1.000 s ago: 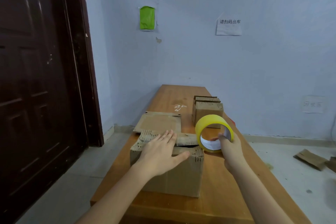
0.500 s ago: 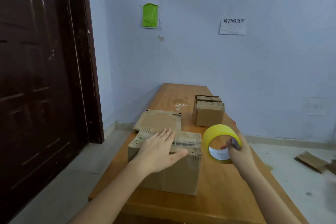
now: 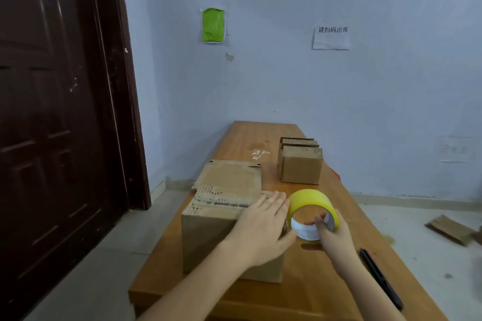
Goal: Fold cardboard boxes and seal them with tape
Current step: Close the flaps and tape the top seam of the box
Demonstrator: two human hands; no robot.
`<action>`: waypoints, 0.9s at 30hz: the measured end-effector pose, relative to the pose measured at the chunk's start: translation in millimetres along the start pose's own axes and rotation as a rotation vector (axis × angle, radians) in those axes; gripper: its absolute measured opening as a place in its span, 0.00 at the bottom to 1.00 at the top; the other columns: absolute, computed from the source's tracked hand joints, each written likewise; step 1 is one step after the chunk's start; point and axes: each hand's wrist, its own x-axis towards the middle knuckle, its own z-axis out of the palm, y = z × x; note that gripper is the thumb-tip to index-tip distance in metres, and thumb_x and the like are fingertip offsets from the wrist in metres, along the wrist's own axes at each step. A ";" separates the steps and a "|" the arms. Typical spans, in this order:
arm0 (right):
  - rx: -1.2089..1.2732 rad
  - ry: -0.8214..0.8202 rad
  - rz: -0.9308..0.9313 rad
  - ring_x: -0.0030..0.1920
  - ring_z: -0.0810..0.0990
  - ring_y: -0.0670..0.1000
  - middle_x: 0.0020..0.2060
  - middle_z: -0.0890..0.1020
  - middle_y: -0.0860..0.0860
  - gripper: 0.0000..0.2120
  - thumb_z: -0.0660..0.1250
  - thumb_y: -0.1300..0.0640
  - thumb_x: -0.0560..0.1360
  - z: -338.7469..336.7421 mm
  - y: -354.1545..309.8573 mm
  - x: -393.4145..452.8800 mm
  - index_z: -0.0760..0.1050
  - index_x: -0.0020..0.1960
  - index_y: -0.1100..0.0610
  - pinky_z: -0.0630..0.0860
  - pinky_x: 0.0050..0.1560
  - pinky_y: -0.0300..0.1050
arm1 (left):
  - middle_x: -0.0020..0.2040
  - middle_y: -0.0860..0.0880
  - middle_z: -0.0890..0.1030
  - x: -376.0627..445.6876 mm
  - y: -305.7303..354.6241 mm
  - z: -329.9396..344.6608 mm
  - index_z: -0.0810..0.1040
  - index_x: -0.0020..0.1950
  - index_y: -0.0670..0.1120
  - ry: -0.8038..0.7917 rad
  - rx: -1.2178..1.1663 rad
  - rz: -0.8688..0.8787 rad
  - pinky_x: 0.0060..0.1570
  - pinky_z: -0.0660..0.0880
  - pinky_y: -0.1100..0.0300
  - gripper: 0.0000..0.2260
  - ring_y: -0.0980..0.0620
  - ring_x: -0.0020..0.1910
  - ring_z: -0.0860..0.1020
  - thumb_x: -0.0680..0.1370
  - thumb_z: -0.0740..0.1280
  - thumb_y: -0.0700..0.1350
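A rough-edged corrugated cardboard box (image 3: 208,232) is seen at the near left of the smooth wooden table (image 3: 323,279), its closed flaps pressed by the flat, straight-fingered left hand (image 3: 260,227). Just right of it, a glossy yellow tape roll (image 3: 310,206) is gripped through its core by the curled right hand (image 3: 331,237). Bare tabletop is left to the right, up to a black pen (image 3: 380,279) near the edge; a smaller box (image 3: 300,164) is set farther back.

On the wooden counter (image 3: 260,138) stands a cardboard box (image 3: 208,237) with its top flaps closed. The left hand (image 3: 260,227) lies flat, fingers straight, on the box's right top corner. The right hand (image 3: 330,232) grips a yellow tape roll (image 3: 310,203) just beside that corner, fingers through its core. Farther back sit a flattened carton (image 3: 232,174) and a smaller box (image 3: 300,167); a black pen (image 3: 380,279) lies at the right edge.
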 end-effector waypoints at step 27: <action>0.074 0.026 -0.351 0.30 0.69 0.50 0.27 0.70 0.50 0.10 0.63 0.72 0.73 -6.7 -3.7 13.2 0.71 0.36 0.61 0.67 0.31 0.38 | 0.78 0.50 0.50 2.7 5.2 0.4 0.51 0.78 0.46 0.069 -0.087 -0.071 0.72 0.53 0.61 0.30 0.55 0.77 0.51 0.80 0.57 0.55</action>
